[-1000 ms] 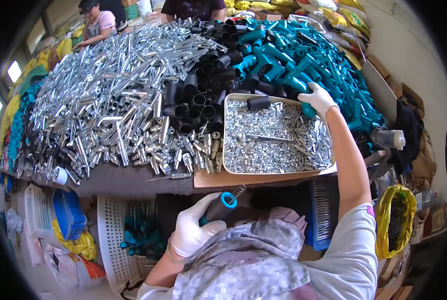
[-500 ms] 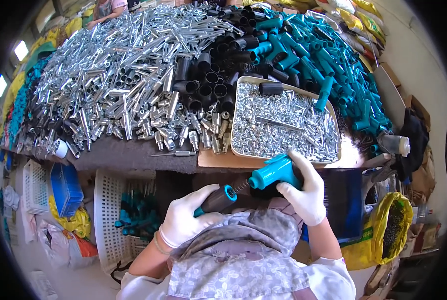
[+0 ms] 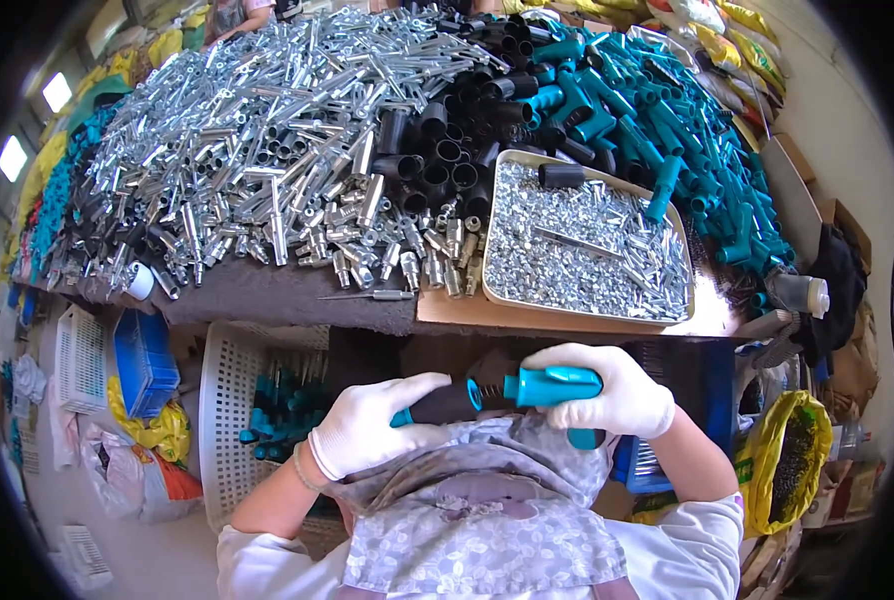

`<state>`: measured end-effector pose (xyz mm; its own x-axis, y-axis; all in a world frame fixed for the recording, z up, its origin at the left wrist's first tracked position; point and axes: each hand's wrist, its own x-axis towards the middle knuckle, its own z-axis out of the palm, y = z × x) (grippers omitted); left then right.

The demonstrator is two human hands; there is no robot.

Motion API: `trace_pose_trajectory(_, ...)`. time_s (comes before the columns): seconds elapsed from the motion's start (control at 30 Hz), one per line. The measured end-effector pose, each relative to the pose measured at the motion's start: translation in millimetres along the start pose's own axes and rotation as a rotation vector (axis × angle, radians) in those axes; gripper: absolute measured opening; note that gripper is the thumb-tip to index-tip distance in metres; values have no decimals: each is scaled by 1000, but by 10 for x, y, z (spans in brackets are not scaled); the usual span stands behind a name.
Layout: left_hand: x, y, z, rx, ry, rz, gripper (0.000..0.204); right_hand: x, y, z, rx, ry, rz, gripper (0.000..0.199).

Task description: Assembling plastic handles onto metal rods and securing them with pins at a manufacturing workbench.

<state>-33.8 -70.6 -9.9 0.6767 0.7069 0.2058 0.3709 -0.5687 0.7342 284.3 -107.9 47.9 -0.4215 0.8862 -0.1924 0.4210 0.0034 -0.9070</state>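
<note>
Both my hands wear white gloves and meet just below the table's front edge. My left hand (image 3: 372, 430) grips a black tube (image 3: 445, 403) with a teal ring at its end. My right hand (image 3: 607, 392) holds a teal plastic handle (image 3: 552, 385), lined up end to end with the black tube. On the table right above them sits a shallow metal tray (image 3: 507, 298) full of small silver screws, with a black tube and a teal piece lying in it.
The table carries heaps of silver metal tubes (image 3: 267, 150), black tubes (image 3: 447, 150) and teal handles (image 3: 647, 110). A white basket (image 3: 229, 400) with finished teal-and-black pieces stands below left. A yellow sack (image 3: 792, 460) stands at the right. Another person works at the far end.
A second ago my right hand reached up at the tray's far right. It came down with a teal handle and now holds it level against the black tube in my left hand.
</note>
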Motion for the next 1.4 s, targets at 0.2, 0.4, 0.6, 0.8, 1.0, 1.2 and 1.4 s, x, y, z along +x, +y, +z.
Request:
trace_pose_trajectory(0.2, 14, -19, -86, -1, -331, -17, 60, 114, -33, 164, -223, -160, -199, 54)
trace_pose_trajectory(0.4, -56, -422, 17, -593, -674, -174, 64, 48, -159, 493, -1208, 173, -1056, 34)
trace_pose_trajectory(0.6, -152, -517, 211, -573, -761, -107, 63, 98, -127, 400, -1303, -89, -1324, 42)
trace_pose_trajectory(0.8, -135, -204, 3, -357, -620, -104, 64, 91, 27, 464, -842, -113, -742, 39)
trace_pose_trajectory(1.0, 76, 233, -410, 822, -79, 514, 42, 58, 325, 462, 924, -295, 321, 72)
trace_pose_trajectory(1.2, 248, 39, -495, 491, -469, 34, 45, 358, 72, 374, -587, -34, -605, 65)
trace_pose_trajectory(1.4, 119, -259, -164, 468, 32, -65, 27, 182, -162, 495, 156, 280, -366, 74)
